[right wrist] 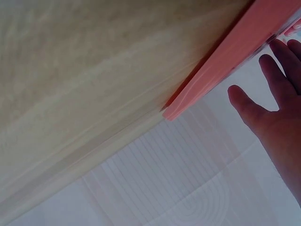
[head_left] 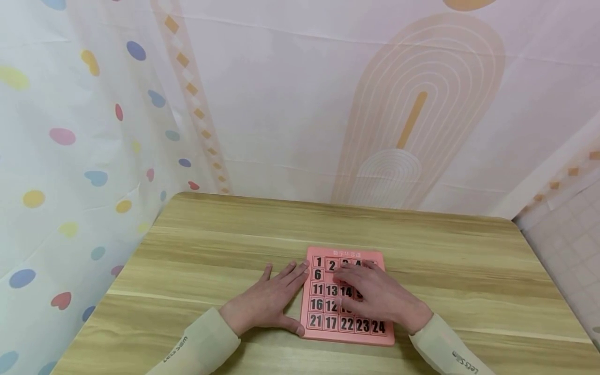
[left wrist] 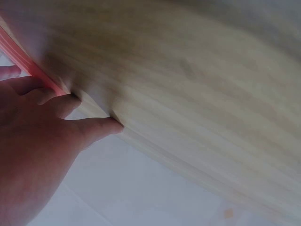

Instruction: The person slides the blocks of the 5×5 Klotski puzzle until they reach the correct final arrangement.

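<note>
A pink sliding number puzzle (head_left: 347,338) lies flat on the table, its tiles marked with black numbers. My left hand (head_left: 262,303) is spread beside it, with fingertips at its left edge and the thumb at the lower left corner. In the left wrist view, the fingers reach along the pink side (left wrist: 47,82). Over the board's right half is my right hand (head_left: 377,292), its fingertips by the tile 2 (head_left: 332,265), which sits slightly lower than the tile 1 (head_left: 319,262). That hand hides several tiles on the right. The right wrist view shows its fingers loosely extended above the pink edge (right wrist: 211,73).
The wooden table (head_left: 225,234) extends around the puzzle on all sides. Behind it hangs a pale patterned curtain (head_left: 290,104), and a dotted one (head_left: 70,172) hangs along the left. Both forearms wear light sleeves (head_left: 211,336).
</note>
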A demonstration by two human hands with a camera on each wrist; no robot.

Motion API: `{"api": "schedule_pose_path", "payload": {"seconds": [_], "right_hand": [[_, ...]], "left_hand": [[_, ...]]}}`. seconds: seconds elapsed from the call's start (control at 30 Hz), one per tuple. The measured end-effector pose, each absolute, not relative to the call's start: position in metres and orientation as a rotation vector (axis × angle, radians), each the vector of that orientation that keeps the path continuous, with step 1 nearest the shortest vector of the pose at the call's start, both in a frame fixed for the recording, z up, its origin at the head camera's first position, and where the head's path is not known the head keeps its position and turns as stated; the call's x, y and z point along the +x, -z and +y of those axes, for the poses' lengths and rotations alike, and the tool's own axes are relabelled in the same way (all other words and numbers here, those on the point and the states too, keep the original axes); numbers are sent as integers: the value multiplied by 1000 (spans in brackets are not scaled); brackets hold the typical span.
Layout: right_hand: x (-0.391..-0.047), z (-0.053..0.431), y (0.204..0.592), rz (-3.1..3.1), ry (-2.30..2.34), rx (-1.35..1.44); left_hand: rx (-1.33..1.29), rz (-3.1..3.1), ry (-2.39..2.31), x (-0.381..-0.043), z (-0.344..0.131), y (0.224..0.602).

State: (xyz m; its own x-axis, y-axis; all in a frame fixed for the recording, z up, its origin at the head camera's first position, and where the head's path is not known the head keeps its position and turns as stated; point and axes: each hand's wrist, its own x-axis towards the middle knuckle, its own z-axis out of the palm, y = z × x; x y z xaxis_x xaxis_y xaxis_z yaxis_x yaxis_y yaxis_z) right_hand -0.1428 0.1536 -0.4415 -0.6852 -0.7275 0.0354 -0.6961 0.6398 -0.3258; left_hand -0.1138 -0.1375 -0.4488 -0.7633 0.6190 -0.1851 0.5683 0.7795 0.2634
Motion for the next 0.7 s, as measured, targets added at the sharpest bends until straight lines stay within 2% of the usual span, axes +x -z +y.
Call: {"api": "schedule_pose_path", "payload": {"seconds": [0.7], "right_hand": [[-147,152,443,2763,499,-1175]], "left_hand": [[946,2725,-253,-114,-138,450]]}}
